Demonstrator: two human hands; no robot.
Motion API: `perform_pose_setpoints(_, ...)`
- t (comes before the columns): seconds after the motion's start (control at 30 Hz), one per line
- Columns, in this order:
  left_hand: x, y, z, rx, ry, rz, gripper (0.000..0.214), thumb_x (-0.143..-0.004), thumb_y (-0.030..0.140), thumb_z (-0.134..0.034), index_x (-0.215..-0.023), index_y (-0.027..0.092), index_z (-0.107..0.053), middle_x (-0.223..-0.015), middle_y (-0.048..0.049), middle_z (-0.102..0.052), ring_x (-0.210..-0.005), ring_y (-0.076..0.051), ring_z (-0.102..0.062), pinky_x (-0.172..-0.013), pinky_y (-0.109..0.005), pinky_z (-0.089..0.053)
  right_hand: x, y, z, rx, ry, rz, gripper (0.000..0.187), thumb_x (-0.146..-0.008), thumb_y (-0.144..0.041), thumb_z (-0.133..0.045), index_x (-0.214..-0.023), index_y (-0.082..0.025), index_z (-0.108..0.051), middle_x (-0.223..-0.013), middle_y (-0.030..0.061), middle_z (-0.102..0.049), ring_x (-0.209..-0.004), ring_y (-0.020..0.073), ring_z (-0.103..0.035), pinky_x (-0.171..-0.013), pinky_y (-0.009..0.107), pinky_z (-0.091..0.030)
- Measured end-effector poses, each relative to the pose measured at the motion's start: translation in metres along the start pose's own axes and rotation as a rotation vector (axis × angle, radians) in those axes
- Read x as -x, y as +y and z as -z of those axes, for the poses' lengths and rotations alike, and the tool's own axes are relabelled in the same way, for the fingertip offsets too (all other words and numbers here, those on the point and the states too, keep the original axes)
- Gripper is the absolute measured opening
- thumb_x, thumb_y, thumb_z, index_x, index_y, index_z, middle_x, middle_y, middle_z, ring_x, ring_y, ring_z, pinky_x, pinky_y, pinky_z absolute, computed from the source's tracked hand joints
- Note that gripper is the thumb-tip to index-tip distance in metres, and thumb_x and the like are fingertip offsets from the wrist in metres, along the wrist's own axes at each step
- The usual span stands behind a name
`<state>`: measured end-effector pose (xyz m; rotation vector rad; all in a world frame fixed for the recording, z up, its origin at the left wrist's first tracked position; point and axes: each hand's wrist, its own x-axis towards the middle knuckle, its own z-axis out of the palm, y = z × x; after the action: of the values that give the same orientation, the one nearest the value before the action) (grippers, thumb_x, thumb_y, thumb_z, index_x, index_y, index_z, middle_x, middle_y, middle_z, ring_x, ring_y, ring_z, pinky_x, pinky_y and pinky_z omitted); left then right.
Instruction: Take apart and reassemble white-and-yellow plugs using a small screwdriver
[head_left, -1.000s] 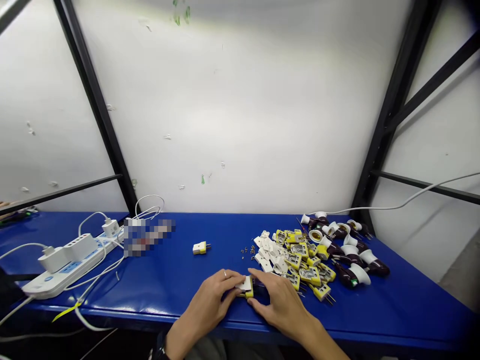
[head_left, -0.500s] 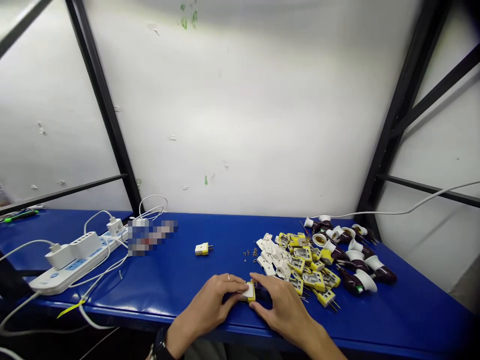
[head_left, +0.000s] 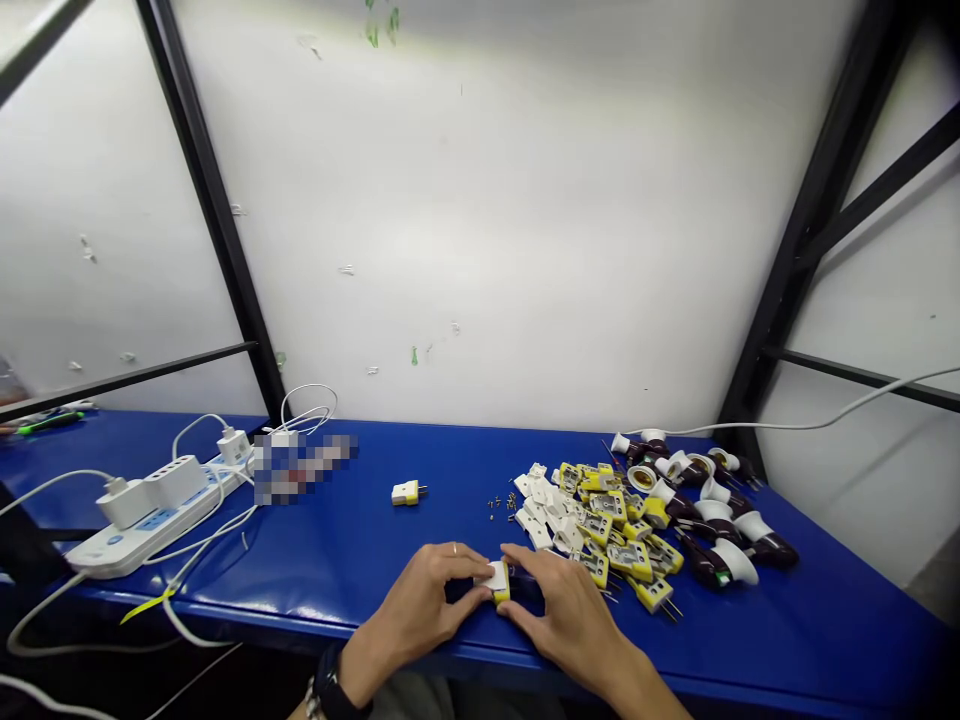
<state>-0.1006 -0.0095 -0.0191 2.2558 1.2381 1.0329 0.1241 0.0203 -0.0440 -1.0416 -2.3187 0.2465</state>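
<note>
Grip closed both sides: L hand point(head_left: 418, 618), R hand point(head_left: 568, 617) pinching yellow-white plug point(head_left: 498, 582).

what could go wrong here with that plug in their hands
The white-and-yellow plug, pinched between the left hand and right hand, sits near the front edge of the blue bench, so if it slips it might drop off. The right hand is also close to the pile of yellow plug parts, and could knock it or catch on its metal pins. The loose screws are tiny and could scatter if brushed.
</note>
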Motion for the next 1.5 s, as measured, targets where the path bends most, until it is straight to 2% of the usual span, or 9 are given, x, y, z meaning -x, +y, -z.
perform_pose_setpoints(0.2, 0.000, -0.006, 0.001, 0.021, -0.023, -0.001, 0.016, -0.091, 0.029, -0.068, -0.104, 0.027, -0.078, -0.106, -0.0041, -0.078, -0.099, -0.021, -0.071, -0.093, -0.030, -0.053, 0.001, 0.000, 0.001, 0.009, 0.006, 0.000, 0.059, -0.078, -0.026, -0.078, -0.134, -0.022, -0.062, -0.122, 0.0102, -0.073, -0.109, 0.0299, -0.069, -0.094, 0.042, -0.055)
perform_pose_setpoints(0.43, -0.002, 0.001, 0.001, -0.051, -0.037, -0.034, 0.017, -0.092, 0.029, -0.065, -0.103, 0.026, -0.078, -0.103, -0.0062, -0.078, -0.094, -0.021, -0.071, -0.085, -0.029, -0.054, 0.000, -0.001, 0.001, -0.033, 0.015, 0.003, 0.053, -0.079, -0.025, -0.076, -0.130, -0.023, -0.065, -0.121, 0.0096, -0.073, -0.107, 0.0297, -0.070, -0.095, 0.043, -0.055)
perform_pose_setpoints(0.63, -0.030, -0.005, 0.013, -0.079, -0.071, 0.106, 0.020, -0.090, 0.036, -0.067, -0.105, 0.027, -0.076, -0.098, -0.0021, -0.076, -0.087, -0.020, -0.068, -0.080, -0.028, -0.051, -0.005, -0.011, 0.011, -0.039, 0.057, 0.015, 0.051, -0.076, -0.025, -0.077, -0.126, -0.020, -0.067, -0.118, 0.0115, -0.074, -0.106, 0.0308, -0.071, -0.092, 0.042, -0.058)
perform_pose_setpoints(0.77, -0.059, -0.023, 0.001, -0.243, -0.036, 0.165, 0.028, -0.092, 0.025, -0.061, -0.118, 0.024, -0.071, -0.099, -0.0041, -0.073, -0.083, -0.021, -0.067, -0.080, -0.031, -0.050, -0.006, -0.015, 0.019, -0.088, 0.274, 0.074, 0.028, -0.090, -0.022, -0.060, -0.116, -0.021, -0.069, -0.112, 0.0113, -0.074, -0.101, 0.0259, -0.071, -0.087, 0.038, -0.060)
perform_pose_setpoints(0.87, -0.070, -0.029, -0.009, -0.365, -0.062, 0.156, 0.020, -0.092, 0.019, -0.058, -0.104, 0.023, -0.074, -0.100, -0.0061, -0.072, -0.091, -0.023, -0.067, -0.082, -0.032, -0.048, -0.004, -0.013, 0.022, -0.136, 0.460, 0.116, 0.028, -0.096, -0.016, -0.049, -0.115, -0.021, -0.069, -0.106, 0.0113, -0.073, -0.099, 0.0240, -0.070, -0.086, 0.038, -0.059)
perform_pose_setpoints(0.97, -0.071, -0.027, -0.011, -0.372, -0.070, 0.142, 0.021, -0.093, 0.017, -0.054, -0.092, 0.021, -0.075, -0.098, -0.0069, -0.072, -0.091, -0.023, -0.067, -0.080, -0.031, -0.047, -0.003, -0.012, 0.028, -0.167, 0.632, 0.133, 0.026, -0.096, -0.017, -0.053, -0.116, -0.024, -0.068, -0.105, 0.0109, -0.072, -0.100, 0.0258, -0.068, -0.088, 0.043, -0.058)
perform_pose_setpoints(1.1, -0.063, -0.016, -0.006, -0.116, 0.025, 0.204, 0.021, -0.094, 0.026, -0.054, -0.089, 0.018, -0.073, -0.086, -0.0056, -0.072, -0.078, -0.020, -0.064, -0.072, -0.029, -0.047, -0.005, -0.019, 0.040, -0.334, 0.800, 0.054, 0.019, -0.096, -0.026, -0.059, -0.111, -0.025, -0.070, -0.094, 0.0078, -0.069, -0.087, 0.0237, -0.068, -0.076, 0.038, -0.059)
perform_pose_setpoints(1.27, -0.047, 0.009, -0.006, 0.431, 0.149, 0.314, 0.035, -0.088, 0.048, -0.063, -0.091, 0.015, -0.071, -0.082, -0.0055, -0.070, -0.073, -0.018, -0.061, -0.059, -0.024, -0.045, -0.014, -0.037, 0.049, -0.869, 0.845, -0.230, 0.023, -0.098, -0.042, -0.056, -0.098, -0.021, -0.066, -0.086, 0.0057, -0.067, -0.057, 0.0154, -0.063, -0.043, 0.026, -0.052)
perform_pose_setpoints(1.5, -0.032, 0.032, -0.012, 0.791, 0.253, 0.429, 0.049, -0.073, 0.056, -0.079, -0.094, 0.011, -0.075, -0.081, -0.0073, -0.068, -0.063, -0.012, -0.056, -0.051, -0.020, -0.044, -0.023, -0.047, 0.045, -1.115, 0.790, -0.284, 0.029, -0.095, -0.047, -0.059, -0.092, -0.019, -0.064, -0.088, 0.0061, -0.066, -0.064, 0.0165, -0.066, -0.046, 0.025, -0.056)
